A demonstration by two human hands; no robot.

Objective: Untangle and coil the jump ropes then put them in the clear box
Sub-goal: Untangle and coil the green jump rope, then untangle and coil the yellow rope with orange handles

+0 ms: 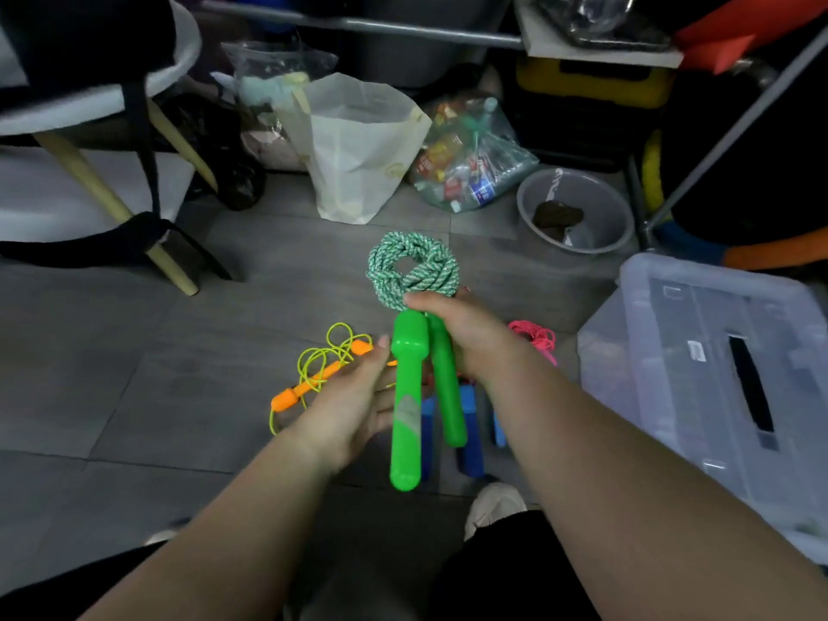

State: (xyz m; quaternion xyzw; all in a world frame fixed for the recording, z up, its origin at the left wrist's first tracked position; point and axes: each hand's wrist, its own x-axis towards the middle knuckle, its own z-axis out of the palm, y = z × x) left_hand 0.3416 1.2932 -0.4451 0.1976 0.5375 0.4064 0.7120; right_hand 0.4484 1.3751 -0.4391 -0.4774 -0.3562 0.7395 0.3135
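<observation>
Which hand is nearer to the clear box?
Right. The right hand grips the green rope left of the clear box; the left hand sits farther left, beyond the green handles.

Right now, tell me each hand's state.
Left hand: open, fingers straight beside the green handles.
Right hand: closed around the green jump rope where coil meets handles.

Coiled green-white rope [412, 266], green handles [405, 396] hanging; clear box [605, 374] at right.
</observation>
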